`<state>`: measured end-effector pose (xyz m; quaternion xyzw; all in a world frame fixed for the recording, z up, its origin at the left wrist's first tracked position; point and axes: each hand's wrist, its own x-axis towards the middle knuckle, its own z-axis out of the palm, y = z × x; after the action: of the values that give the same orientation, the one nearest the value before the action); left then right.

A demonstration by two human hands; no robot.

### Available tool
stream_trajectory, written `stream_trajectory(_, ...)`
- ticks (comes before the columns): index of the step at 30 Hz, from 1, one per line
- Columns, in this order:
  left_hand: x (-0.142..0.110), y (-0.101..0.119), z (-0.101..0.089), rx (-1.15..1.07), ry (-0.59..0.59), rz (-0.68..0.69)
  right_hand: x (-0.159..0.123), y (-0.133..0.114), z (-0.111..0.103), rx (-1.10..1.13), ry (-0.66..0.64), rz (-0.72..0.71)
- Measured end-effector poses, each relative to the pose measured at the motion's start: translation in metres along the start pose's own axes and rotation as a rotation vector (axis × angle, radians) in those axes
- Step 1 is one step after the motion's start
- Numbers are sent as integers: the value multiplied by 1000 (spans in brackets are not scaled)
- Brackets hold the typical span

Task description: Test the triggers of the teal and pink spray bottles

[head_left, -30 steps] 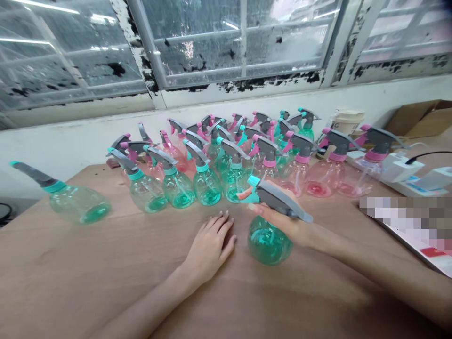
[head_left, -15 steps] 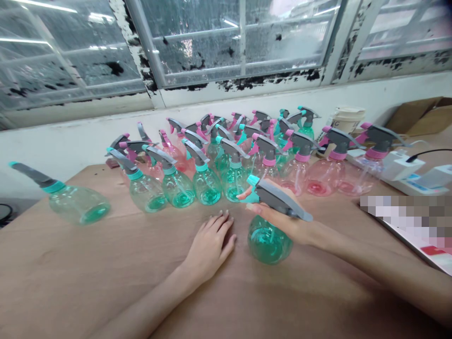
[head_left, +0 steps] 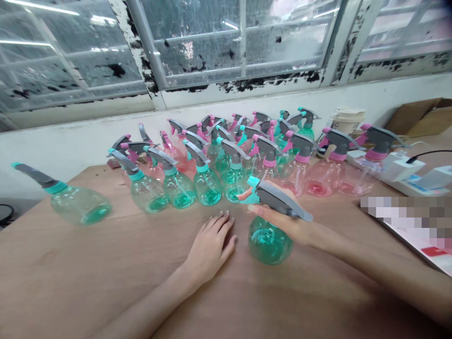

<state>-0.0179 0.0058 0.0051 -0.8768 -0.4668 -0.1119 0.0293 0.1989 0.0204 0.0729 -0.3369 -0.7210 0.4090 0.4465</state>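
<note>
My right hand [head_left: 282, 221] grips the neck of a teal spray bottle [head_left: 270, 242] with a grey trigger head, fingers around the trigger; the bottle stands on the wooden table [head_left: 88, 273]. My left hand [head_left: 210, 247] lies flat, palm down, on the table just left of that bottle, fingers stretched out and holding nothing. Behind both hands stands a crowd of several teal spray bottles [head_left: 206, 183] and pink spray bottles [head_left: 318, 176] in rows. One more teal bottle [head_left: 76, 205] stands apart at the far left.
A white wall and grimy windows [head_left: 240, 42] run behind the table. At the right are a paper cup [head_left: 348, 120], a white power strip [head_left: 406, 172] with a black cable, a cardboard box [head_left: 423, 115] and a blurred flat item [head_left: 406, 216].
</note>
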Motion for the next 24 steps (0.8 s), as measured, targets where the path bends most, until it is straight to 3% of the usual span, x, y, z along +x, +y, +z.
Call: stream_trajectory(24,0,2,-2,-29,-14,-19,-1,2,0,-13,7,-30)
